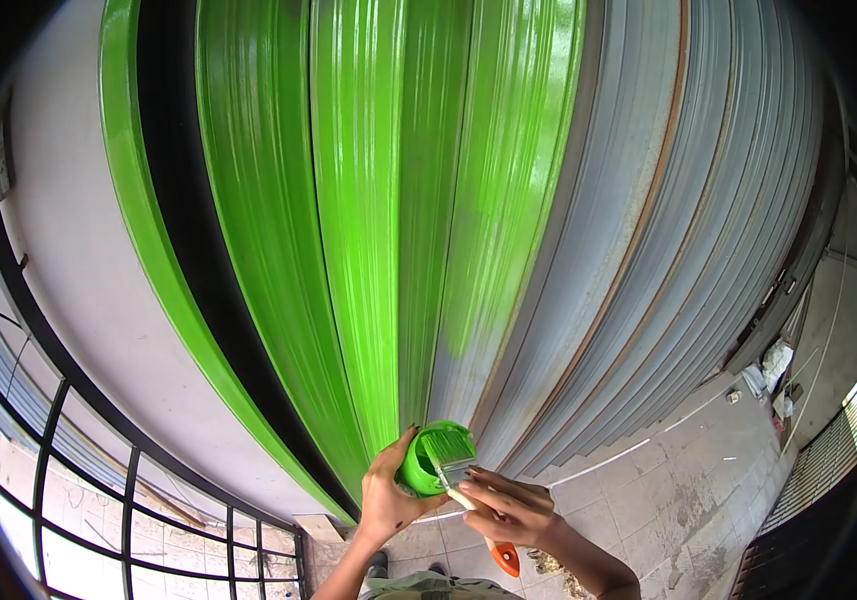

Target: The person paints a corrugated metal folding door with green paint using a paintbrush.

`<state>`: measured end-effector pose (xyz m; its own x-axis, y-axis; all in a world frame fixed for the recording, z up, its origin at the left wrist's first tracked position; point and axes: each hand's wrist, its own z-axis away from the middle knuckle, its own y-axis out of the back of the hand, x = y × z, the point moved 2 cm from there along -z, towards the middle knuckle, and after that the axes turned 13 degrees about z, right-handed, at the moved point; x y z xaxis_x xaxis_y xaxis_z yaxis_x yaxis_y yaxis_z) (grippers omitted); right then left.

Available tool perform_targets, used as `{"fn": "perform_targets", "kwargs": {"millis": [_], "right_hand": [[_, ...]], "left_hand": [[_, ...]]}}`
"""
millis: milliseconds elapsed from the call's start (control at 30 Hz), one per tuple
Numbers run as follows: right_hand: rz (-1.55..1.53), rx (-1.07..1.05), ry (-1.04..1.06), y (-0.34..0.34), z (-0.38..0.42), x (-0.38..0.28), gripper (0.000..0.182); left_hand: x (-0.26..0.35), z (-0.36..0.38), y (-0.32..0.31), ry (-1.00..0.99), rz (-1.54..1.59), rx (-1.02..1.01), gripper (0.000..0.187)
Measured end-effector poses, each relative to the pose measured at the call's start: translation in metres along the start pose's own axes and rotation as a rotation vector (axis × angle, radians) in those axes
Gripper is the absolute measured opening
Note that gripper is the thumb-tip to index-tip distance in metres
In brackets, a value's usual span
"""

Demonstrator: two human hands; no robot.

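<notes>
My left hand (385,500) is wrapped round a small paint container (416,474) smeared with bright green. In my right hand (510,512) is a paintbrush (502,556) with a pale handle and an orange end. Its green-coated bristles rest at the container's mouth. Just beyond both hands rises a ribbed metal shutter. Its left panels (358,200) are glossy green, and the panels to the right (628,200) are bare grey. Green ends unevenly low on the panel above the container.
A black metal grille (131,490) stands at the lower left, beside a pale wall (98,250). Tiled floor (638,490) with stains and debris lies below. Loose items (774,366) sit at the right, near a barred opening (853,420). My feet show at the bottom.
</notes>
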<state>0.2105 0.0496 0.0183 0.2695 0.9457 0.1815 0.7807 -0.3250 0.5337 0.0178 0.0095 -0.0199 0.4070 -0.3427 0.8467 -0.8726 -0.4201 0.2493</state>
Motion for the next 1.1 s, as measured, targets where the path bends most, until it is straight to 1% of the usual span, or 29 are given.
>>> {"fn": "perform_targets", "kwargs": {"millis": [100,133,233,267,333,400,500,533,633,667,767,800,900,933,1033,1100], "right_hand": [[0.053,0.003,0.023,-0.002,0.003,0.008,0.032],[0.078,0.021,0.031,0.0,0.004,0.013,0.032],[0.162,0.091,0.026,0.004,-0.006,0.031,0.031],[0.225,0.088,0.028,0.002,-0.009,0.039,0.028],[0.346,0.088,0.025,-0.012,-0.016,0.053,0.026],[0.474,0.091,0.007,-0.031,-0.019,0.06,0.02],[0.58,-0.007,0.016,-0.055,-0.015,0.067,0.017],[0.644,0.016,0.027,-0.061,-0.015,0.069,0.018],[0.766,0.032,0.012,-0.063,-0.025,0.07,0.019],[0.805,0.018,-0.001,-0.064,-0.024,0.072,0.018],[0.887,-0.057,-0.055,-0.081,-0.004,0.07,0.016],[0.891,-0.104,-0.034,-0.089,0.006,0.066,0.014],[0.791,-0.265,0.02,-0.101,0.027,0.059,0.013],[0.77,-0.285,0.006,-0.096,0.018,0.058,0.014],[0.874,-0.186,0.004,-0.065,-0.024,0.085,0.015],[0.911,-0.126,0.022,-0.023,-0.085,0.093,0.015]], "left_hand": [[-0.008,-0.003,-0.008,0.066,0.063,0.036,0.094],[-0.008,-0.005,-0.009,0.035,0.073,0.069,0.096],[-0.025,-0.005,-0.01,0.073,0.192,0.08,0.097],[-0.028,-0.003,-0.008,0.053,0.191,0.073,0.096],[-0.034,-0.002,-0.002,0.041,0.198,0.042,0.096],[-0.038,-0.006,0.007,0.045,0.241,0.001,0.097],[-0.05,-0.011,0.026,0.075,0.321,-0.069,0.098],[-0.05,-0.012,0.035,0.014,0.253,-0.081,0.098],[-0.053,-0.016,0.052,-0.011,0.255,-0.156,0.097],[-0.053,-0.018,0.056,0.02,0.296,-0.171,0.092],[-0.069,-0.026,0.064,0.025,0.377,-0.243,0.097],[-0.07,-0.029,0.066,0.016,0.378,-0.261,0.097],[-0.074,-0.036,0.071,-0.005,0.388,-0.316,0.096],[-0.078,-0.037,0.073,-0.013,0.4,-0.334,0.096],[-0.085,-0.042,0.074,-0.028,0.433,-0.379,0.095],[-0.09,-0.042,0.073,-0.026,0.459,-0.403,0.095]]}}
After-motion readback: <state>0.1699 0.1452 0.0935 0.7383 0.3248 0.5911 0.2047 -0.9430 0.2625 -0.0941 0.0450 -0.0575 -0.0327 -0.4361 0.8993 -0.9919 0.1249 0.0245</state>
